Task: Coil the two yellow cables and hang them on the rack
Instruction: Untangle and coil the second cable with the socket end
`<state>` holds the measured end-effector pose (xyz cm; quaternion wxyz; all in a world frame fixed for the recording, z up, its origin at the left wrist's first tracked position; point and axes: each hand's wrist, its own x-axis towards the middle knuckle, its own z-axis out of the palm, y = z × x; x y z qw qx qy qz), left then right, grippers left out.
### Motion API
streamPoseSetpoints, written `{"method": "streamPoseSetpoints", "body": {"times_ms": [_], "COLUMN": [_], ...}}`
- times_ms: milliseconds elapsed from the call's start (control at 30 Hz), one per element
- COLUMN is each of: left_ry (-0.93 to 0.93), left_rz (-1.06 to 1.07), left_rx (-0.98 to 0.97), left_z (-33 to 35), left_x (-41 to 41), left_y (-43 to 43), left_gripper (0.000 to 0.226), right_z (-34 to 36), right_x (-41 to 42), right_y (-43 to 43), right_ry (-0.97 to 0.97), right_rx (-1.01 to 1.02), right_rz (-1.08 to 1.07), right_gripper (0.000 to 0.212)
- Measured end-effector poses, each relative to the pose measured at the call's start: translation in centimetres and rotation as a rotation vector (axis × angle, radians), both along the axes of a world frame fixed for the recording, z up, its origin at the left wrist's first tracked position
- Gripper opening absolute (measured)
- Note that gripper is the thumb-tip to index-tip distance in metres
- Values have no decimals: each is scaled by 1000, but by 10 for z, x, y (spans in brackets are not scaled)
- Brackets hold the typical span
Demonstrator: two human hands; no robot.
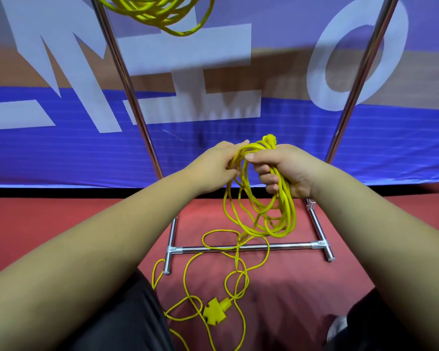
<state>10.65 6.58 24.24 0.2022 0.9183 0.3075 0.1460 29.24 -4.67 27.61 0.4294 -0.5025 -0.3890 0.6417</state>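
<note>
My right hand (284, 171) grips a bundle of yellow cable loops (271, 219) that hang down below my fist; a yellow plug end sticks up above it. My left hand (218, 163) pinches a strand of the same cable just left of the bundle. The rest of this cable (236, 269) lies in loose tangles on the red floor, ending at a yellow multi-way socket (214, 312). A second yellow cable coil (157, 13) hangs from the rack at the top edge. The rack's metal uprights (129, 89) and base bar (246, 248) stand right in front of me.
A blue, white and tan banner (61, 148) stands behind the rack. The floor is red carpet (48, 219). My dark trouser legs (127, 323) show at the bottom, with a shoe (338, 328) at the lower right.
</note>
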Motion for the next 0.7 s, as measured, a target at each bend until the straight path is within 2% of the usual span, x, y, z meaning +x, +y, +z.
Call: {"method": "streamPoseSetpoints", "body": {"times_ms": [133, 200, 233, 267, 333, 400, 467, 567, 633, 700], "left_ry": [-158, -250, -250, -201, 7, 213, 329, 293, 240, 208], "left_rz": [40, 130, 202, 260, 277, 159, -25, -109, -106, -82], "left_rx": [-618, -977, -1067, -1093, -976, -899, -900, -868, -861, -935], "left_z": [-10, -26, -39, -50, -70, -82, -80, -77, -77, -75], "left_x": [-8, -13, -15, -18, -24, -21, -12, 9, 15, 17], "left_y": [5, 11, 17, 23, 26, 14, -11, -30, -34, -37], "left_gripper": [89, 99, 104, 104, 88, 74, 69, 36, 28, 26], "right_z": [5, 7, 8, 10, 14, 18, 22, 29, 33, 34], "right_x": [6, 9, 11, 13, 17, 21, 25, 30, 35, 40], "right_y": [2, 2, 3, 3, 3, 4, 5, 5, 5, 5], "right_ry": [74, 125, 154, 183, 240, 296, 339, 355, 366, 383], "right_rx": [6, 17, 24, 31, 43, 59, 77, 108, 122, 130], "right_rz": [-85, -121, -137, -149, -163, -171, -190, -225, -258, -295], "right_gripper": [25, 24, 25, 27, 29, 31, 34, 33, 30, 28]}}
